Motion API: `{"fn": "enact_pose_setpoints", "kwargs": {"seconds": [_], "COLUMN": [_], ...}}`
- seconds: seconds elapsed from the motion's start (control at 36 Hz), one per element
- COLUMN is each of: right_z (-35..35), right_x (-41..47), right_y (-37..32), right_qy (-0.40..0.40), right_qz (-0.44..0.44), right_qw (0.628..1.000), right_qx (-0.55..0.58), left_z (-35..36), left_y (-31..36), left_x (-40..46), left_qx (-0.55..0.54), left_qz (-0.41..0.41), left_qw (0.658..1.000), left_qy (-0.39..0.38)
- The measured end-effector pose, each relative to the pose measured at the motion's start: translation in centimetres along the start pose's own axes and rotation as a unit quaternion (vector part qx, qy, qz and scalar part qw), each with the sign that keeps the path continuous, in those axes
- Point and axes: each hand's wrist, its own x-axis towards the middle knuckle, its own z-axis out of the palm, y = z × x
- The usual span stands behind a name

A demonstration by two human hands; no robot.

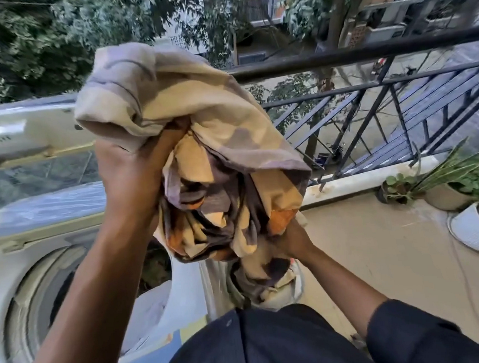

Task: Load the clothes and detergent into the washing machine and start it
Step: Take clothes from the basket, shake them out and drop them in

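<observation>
On a balcony, both the left hand (129, 173) and right hand (288, 241) grip bundled cloth (202, 133), fingers buried.

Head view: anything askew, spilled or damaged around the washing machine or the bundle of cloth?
Nothing is plainly spilled or broken. Both hands, left hand and right hand, grip the bundled cloth raised above the washing machine, whose lid stands open. One potted plant by the railing appears to lean, though wide-angle distortion may explain it.
</observation>
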Motion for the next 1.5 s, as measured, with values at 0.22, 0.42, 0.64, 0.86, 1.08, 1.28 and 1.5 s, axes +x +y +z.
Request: {"fn": "enact_pose_setpoints", "kwargs": {"seconds": [0.22, 0.42, 0.64, 0.86, 1.08, 1.28, 1.5], "right_z": [-5.3, -13.4, -14.3, -9.3, -9.6, -11.6, -9.6], "right_x": [-1.8, -8.1, -11.8, -13.2, -13.3, -12.1, -5.9], "right_y": [-3.1, -11.4, -16.6, -17.4, -18.3, -17.0, -6.2], "right_qy": [0.054, 0.155, 0.105, -0.019, -0.086, -0.111, 0.103], "right_qz": [0.004, -0.187, -0.336, -0.367, -0.359, -0.376, -0.184], "right_qw": [0.995, 0.886, 0.834, 0.905, 0.900, 0.849, 0.975], "right_qx": [0.086, 0.395, 0.426, 0.213, 0.229, 0.354, -0.071], "left_z": [-2.0, -1.3, -0.5, -0.4, 1.5, 1.6, 0.9], "left_y": [-2.5, -4.3, -5.0, -4.2, -5.0, -6.3, -5.0], "left_x": [0.5, -0.8, -1.5, -1.4, -3.3, -2.5, -0.7], "left_qx": [0.165, 0.300, 0.202, 0.132, 0.209, 0.186, 0.094], "left_qz": [0.060, 0.014, -0.044, -0.055, 0.004, 0.002, -0.066], "left_qw": [0.984, 0.954, 0.971, 0.949, 0.972, 0.982, 0.989], "left_qy": [-0.033, -0.005, -0.119, -0.280, -0.105, -0.027, 0.089]}}
